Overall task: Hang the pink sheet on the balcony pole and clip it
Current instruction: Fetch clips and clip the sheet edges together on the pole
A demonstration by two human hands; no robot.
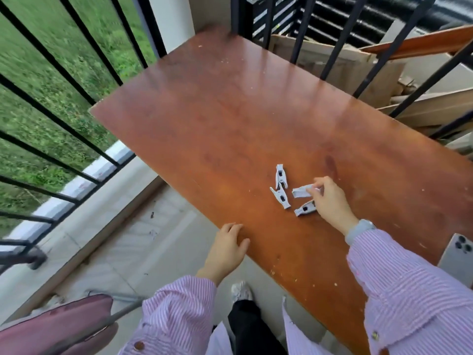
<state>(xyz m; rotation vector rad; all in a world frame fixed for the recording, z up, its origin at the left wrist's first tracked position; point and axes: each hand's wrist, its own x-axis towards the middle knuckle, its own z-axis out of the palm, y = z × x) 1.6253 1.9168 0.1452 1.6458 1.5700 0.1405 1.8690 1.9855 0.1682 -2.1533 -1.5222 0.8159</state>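
Observation:
Several grey clothes clips lie in a small group on the brown wooden table (230, 119). My right hand (330, 201) pinches one clip (302, 192) between thumb and fingers, just above the tabletop. Another clip (304, 208) lies under the hand, and two more (281, 175) (281, 198) lie to its left. My left hand (227, 247) rests flat on the table's near edge and holds nothing. The pink sheet (51, 326) hangs over a grey pole (120, 313) at the bottom left.
A black balcony railing (64, 124) runs along the left, with grass beyond it. More black bars and stacked cardboard and boards (378, 80) stand behind the table. A phone (458, 257) lies at the table's right edge. My shoe (240, 290) is on the floor below.

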